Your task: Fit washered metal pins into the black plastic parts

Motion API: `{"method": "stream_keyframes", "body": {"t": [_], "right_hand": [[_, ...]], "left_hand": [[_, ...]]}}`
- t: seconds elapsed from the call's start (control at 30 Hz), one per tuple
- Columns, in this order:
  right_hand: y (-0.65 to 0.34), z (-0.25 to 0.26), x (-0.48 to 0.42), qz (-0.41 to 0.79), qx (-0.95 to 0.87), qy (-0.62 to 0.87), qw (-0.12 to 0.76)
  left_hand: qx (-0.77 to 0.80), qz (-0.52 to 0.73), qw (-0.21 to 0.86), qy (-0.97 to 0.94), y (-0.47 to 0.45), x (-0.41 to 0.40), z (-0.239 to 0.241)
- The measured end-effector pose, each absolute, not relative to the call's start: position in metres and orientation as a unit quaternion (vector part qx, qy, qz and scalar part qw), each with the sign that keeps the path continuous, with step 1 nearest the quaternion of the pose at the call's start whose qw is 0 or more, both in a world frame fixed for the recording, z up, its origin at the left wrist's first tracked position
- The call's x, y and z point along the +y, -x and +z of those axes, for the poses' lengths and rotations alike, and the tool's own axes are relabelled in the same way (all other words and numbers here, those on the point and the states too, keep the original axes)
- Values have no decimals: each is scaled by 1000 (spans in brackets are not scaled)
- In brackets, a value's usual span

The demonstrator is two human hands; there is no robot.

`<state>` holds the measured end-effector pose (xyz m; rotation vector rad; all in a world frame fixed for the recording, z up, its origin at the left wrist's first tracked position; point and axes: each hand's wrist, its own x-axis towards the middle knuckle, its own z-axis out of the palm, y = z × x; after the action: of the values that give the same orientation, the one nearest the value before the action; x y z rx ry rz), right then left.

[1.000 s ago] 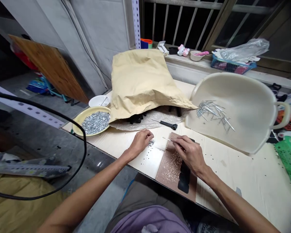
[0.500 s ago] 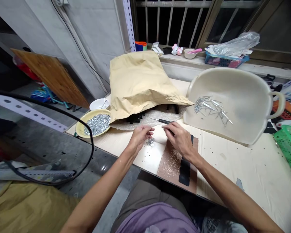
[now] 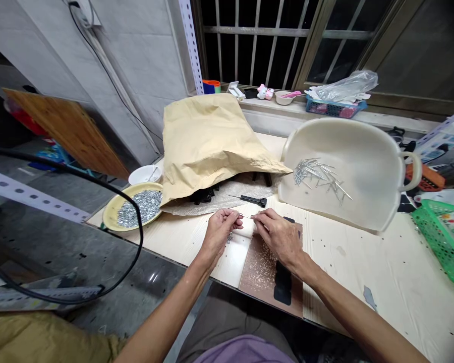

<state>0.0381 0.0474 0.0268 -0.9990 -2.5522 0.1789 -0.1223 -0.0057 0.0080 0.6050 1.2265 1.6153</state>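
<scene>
My left hand and my right hand meet above the table's front edge, fingertips almost touching. A thin metal nail runs between them; my right hand pinches its right end and my left fingers are pinched at its left tip, on something too small to make out. Below the left hand lies a small heap of tiny silver pieces. Under my right hand lies a brown board with a black strip on it.
A yellow plate of silver pieces and a white bowl sit at the left. A tan paper sack lies behind, with a black-handled tool before it. A cream tub holds loose nails. A green basket stands at the right.
Both hands lifted off the table and came together. The left hand left the small heap of silver pieces; the right hand brought the nail up from the brown board to the left fingers.
</scene>
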Motion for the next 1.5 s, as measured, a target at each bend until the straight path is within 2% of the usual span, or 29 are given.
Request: {"method": "stream_keyframes", "body": {"t": [0.23, 0.67, 0.97, 1.13, 1.27, 1.33, 1.5], "right_hand": [[-49, 30, 41, 4, -908, 366, 205], [-91, 15, 29, 31, -888, 401, 222], [-111, 16, 21, 147, -837, 453, 270], [-113, 14, 21, 123, -847, 447, 260], [-116, 11, 30, 268, -808, 448, 274], [-118, 10, 32, 299, -804, 437, 271], [-119, 7, 25, 83, -860, 425, 269]], "left_hand": [[551, 616, 437, -354, 121, -8, 7], [497, 590, 585, -251, 86, -1, -3], [535, 571, 516, -349, 62, -1, -1], [551, 542, 528, -351, 55, 1, -1], [567, 538, 501, -373, 50, 2, 2], [574, 528, 507, -366, 48, 3, 4], [556, 513, 601, -257, 45, 7, 4]]}}
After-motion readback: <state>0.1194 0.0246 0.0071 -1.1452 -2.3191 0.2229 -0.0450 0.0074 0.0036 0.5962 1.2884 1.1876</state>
